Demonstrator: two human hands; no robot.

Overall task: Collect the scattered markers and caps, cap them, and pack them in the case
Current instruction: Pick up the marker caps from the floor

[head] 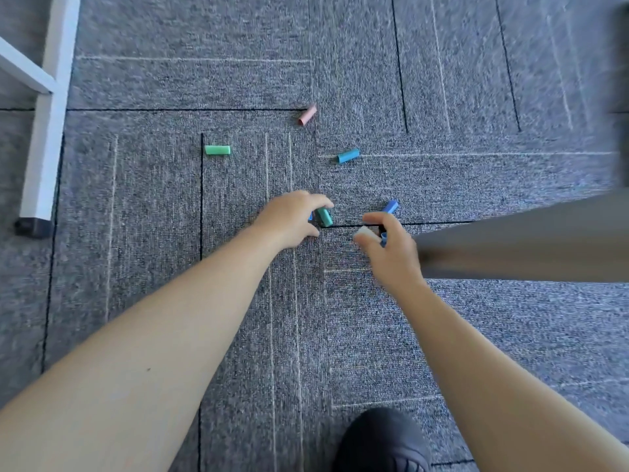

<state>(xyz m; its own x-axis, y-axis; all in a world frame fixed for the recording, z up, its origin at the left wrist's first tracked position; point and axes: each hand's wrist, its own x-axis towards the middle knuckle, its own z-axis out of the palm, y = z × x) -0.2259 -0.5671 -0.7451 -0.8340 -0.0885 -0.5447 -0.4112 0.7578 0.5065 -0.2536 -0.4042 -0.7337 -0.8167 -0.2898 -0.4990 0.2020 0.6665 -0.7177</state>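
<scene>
1. Head view: left hand point(289, 219) pinches a teal cap point(324, 216) between narrowed fingers, just above the carpet.
2. Right hand point(391, 247) curls around a white cap point(362, 231) and small blue pieces, at the teal cap's 3 o'clock.
3. Green cap point(218, 150), pink cap point(307, 115) and light-blue cap point(348, 155) lie loose at 10 to 1 o'clock.
4. Grey carpet point(170, 199); white table leg point(47, 131) at 9 o'clock.

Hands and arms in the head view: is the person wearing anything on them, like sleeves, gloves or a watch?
Nothing shows on them. The left hand and right hand are bare, with no gloves or rings visible. Both forearms are bare right to the picture's edge: no sleeves, watch or bracelet.
</scene>
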